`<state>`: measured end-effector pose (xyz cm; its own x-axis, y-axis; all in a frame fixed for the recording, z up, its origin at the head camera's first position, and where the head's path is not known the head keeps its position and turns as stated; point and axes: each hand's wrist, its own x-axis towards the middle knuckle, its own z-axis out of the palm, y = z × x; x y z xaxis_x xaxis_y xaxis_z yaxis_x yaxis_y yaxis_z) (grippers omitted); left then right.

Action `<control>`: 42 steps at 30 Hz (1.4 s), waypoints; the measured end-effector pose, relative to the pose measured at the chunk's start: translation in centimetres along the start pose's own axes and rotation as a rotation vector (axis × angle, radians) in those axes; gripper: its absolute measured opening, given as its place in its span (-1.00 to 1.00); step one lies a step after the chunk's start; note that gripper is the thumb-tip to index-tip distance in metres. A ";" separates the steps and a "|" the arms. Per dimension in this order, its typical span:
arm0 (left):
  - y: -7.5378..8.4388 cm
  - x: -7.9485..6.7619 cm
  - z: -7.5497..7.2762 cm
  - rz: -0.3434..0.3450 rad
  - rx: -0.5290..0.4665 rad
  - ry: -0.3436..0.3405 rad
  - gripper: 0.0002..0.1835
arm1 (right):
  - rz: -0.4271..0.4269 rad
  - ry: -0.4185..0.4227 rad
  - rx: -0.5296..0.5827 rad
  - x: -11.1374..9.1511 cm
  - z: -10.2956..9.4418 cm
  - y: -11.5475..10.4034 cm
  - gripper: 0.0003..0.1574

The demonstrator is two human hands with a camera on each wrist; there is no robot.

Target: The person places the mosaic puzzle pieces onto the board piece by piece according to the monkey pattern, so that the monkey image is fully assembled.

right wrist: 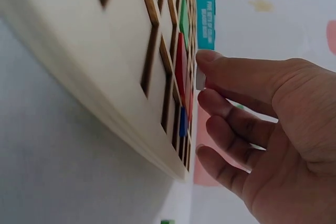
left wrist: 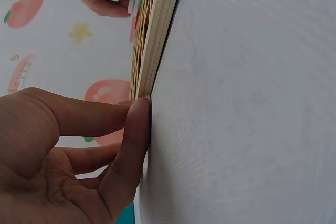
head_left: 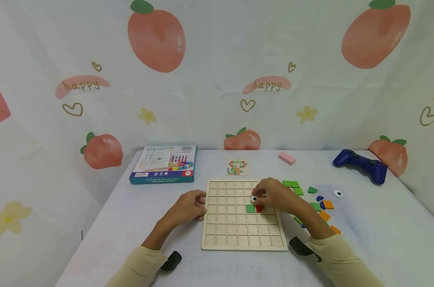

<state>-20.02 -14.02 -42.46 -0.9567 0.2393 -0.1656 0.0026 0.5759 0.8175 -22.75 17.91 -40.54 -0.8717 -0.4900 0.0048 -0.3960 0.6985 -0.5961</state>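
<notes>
A wooden grid board (head_left: 232,229) lies flat on the table. My left hand (head_left: 191,205) is at its left edge, thumb and finger gripping the rim in the left wrist view. Over the right part of the board, my right hand (head_left: 275,195) pinches a white round eye piece (head_left: 254,199) with a black dot between thumb and forefinger. The piece is edge-on in the right wrist view, close over the cells. A green square tile (head_left: 250,209) and a red tile (head_left: 260,209) sit in cells just below it. A blue tile (right wrist: 183,121) also shows on the board.
Loose green, orange and blue tiles (head_left: 328,204) lie right of the board, with another eye piece (head_left: 338,193). Behind the board are a pattern card (head_left: 238,166), a pink block (head_left: 287,158), a boxed game (head_left: 164,164) and a blue game controller (head_left: 361,165).
</notes>
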 end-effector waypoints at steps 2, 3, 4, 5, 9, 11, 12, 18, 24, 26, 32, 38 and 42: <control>0.0 0.0 0.0 0.001 0.005 0.002 -0.46 | -0.014 -0.006 -0.014 0.2 0.2 -0.1 -0.76; 0.0 0.0 0.0 0.002 0.006 0.002 -0.46 | -0.017 -0.008 -0.021 0.3 0.3 -0.2 -0.76; 0.1 0.0 0.0 0.001 0.007 0.003 -0.46 | -0.019 -0.012 -0.027 0.4 0.4 -0.2 -0.76; 0.1 0.0 0.0 0.002 0.009 0.003 -0.46 | -0.022 -0.014 -0.033 0.5 0.4 -0.3 -0.77; 0.3 -0.1 -0.1 0.012 0.015 -0.001 -0.46 | -0.020 -0.024 -0.041 0.9 0.7 -0.4 -0.77; 0.4 -0.1 -0.1 0.017 0.017 -0.004 -0.46 | -0.018 -0.027 -0.038 0.9 0.8 -0.4 -0.77; 0.4 -0.1 -0.1 0.019 0.018 -0.006 -0.46 | -0.018 -0.027 -0.040 1.0 0.8 -0.4 -0.77; 0.4 -0.3 -0.2 0.029 0.026 -0.005 -0.46 | -0.025 -0.021 -0.048 1.0 0.8 -0.6 -0.75; 0.4 -0.3 -0.2 0.030 0.035 0.000 -0.45 | -0.004 -0.041 0.017 0.9 0.7 -0.9 -0.70; 0.4 -0.3 -0.2 0.028 0.034 0.000 -0.45 | 0.004 -0.048 0.033 0.8 0.6 -1.0 -0.67; 0.6 -0.3 -0.1 0.025 0.035 -0.003 -0.46 | 0.030 -0.031 0.040 0.5 0.0 -0.8 -0.63; 0.5 -0.3 -0.2 0.017 0.024 -0.005 -0.44 | 0.056 0.009 0.027 0.3 -1.0 0.3 -0.66; 0.4 -0.4 -0.2 0.013 0.013 -0.005 -0.43 | 0.081 0.027 0.010 0.0 -1.6 1.4 -0.66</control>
<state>-19.67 -14.04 -41.94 -0.9552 0.2503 -0.1577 0.0187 0.5831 0.8122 -23.79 19.73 -40.06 -0.9082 -0.4179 -0.0219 -0.3214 0.7300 -0.6031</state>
